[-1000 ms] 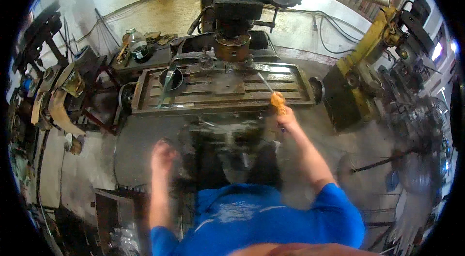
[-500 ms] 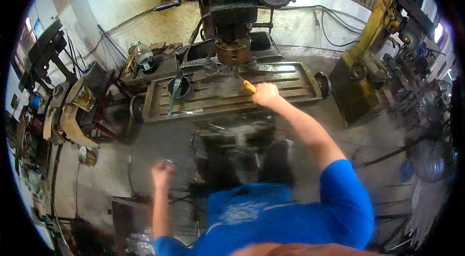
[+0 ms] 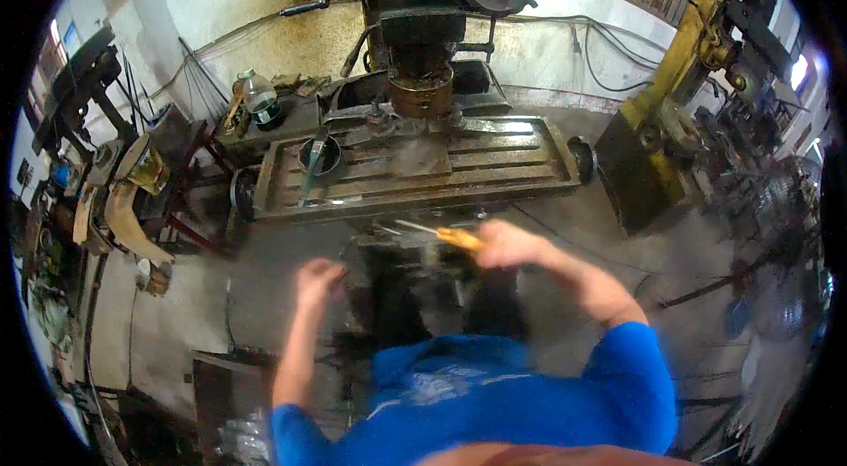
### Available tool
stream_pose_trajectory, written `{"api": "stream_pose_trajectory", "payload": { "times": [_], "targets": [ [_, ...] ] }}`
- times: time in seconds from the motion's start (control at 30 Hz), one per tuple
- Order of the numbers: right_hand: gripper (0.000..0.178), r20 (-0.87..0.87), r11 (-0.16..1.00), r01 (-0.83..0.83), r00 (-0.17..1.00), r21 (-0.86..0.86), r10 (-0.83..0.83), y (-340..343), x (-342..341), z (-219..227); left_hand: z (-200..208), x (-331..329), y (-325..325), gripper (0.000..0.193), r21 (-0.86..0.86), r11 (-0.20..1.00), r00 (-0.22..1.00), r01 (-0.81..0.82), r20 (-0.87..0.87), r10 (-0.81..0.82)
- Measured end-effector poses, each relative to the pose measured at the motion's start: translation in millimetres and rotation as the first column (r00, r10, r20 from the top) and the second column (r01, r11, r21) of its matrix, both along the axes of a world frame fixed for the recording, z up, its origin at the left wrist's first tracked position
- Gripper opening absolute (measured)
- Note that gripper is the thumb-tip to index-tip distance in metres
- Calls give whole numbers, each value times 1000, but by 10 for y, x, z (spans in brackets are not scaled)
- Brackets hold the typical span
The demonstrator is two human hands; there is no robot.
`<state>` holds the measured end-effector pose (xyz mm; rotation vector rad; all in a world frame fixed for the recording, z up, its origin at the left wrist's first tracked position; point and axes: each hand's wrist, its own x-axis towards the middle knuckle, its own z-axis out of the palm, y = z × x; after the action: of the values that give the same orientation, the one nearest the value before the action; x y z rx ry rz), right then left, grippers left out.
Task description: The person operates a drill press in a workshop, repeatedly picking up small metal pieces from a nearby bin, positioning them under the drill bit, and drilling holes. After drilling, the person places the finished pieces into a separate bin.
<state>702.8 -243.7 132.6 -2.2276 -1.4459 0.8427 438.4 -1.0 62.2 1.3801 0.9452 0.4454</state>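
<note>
My right hand [image 3: 510, 245] is wrapped round the yellow handle of a screwdriver [image 3: 459, 238]. Its thin metal shaft points left, in front of the near edge of a slotted milling machine table [image 3: 494, 188]. Lower and to the left, my left hand [image 3: 318, 279] has its fingers curled together. Something small and dark shows at its fingertips, too blurred to name. Above the table hangs the round, rusty spindle head [image 3: 422, 93] of the machine. A dark round pot [image 3: 331, 159] with a green-handled brush [image 3: 311, 179] leaning in it stands on the table's left part.
A clear plastic bottle [image 3: 262, 100] stands on the bench behind the table's left end. A yellow machine column [image 3: 662, 104] rises on the right, with a fan [image 3: 785, 245] in front of it. On the left are a stool-like stand [image 3: 132, 223] and another machine [image 3: 84, 95].
My right hand has drawn the screwdriver back from under the spindle, toward me, and its shaft now points left. My left hand has risen slightly and moved right.
</note>
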Motion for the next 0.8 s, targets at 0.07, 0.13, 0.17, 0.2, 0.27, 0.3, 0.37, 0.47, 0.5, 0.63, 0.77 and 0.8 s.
{"api": "stream_pose_trajectory", "payload": {
  "times": [0.07,0.13,0.17,0.2,0.27,0.3,0.37,0.47,0.5,0.63,0.77,0.8],
  "targets": [
    [28,149,990,-47,987,-131,67,-150,-205,-17,-89,385,13,14,-19,991,985,131,115,-128],
    [29,153,989,74,987,-124,-54,-258,-379,8,34,787,-20,15,26,972,968,234,86,-236],
    [28,156,990,79,986,-113,-61,-297,-380,-11,-17,999,11,16,74,969,961,237,125,-245],
    [28,158,991,86,985,-101,-69,-341,-355,-25,-57,1217,37,16,123,963,953,238,162,-256],
    [27,158,993,104,983,-55,-94,-444,-233,-81,167,1619,-9,17,180,954,962,242,88,-260],
    [27,160,993,111,982,-30,-105,-467,-177,-80,179,1812,23,19,253,933,955,256,84,-285],
    [27,90,984,175,980,36,-177,-440,-7,-67,45,2202,234,23,538,813,959,223,27,-281],
    [21,-108,882,312,950,353,-293,-325,350,-270,207,2630,262,30,857,481,982,186,-174,-71],
    [19,-237,856,417,904,307,-355,-242,471,-273,215,2695,288,30,881,407,967,243,-252,-31],
    [26,-441,757,474,855,450,-273,10,1058,-947,145,2851,369,33,861,258,887,437,-460,31],
    [29,-368,718,597,797,358,-479,157,895,-1054,273,2631,365,37,809,188,827,557,-561,-32],
    [30,-225,742,598,802,304,-554,154,893,-1116,247,2640,395,36,825,168,841,540,-539,-57]
  ]
}}
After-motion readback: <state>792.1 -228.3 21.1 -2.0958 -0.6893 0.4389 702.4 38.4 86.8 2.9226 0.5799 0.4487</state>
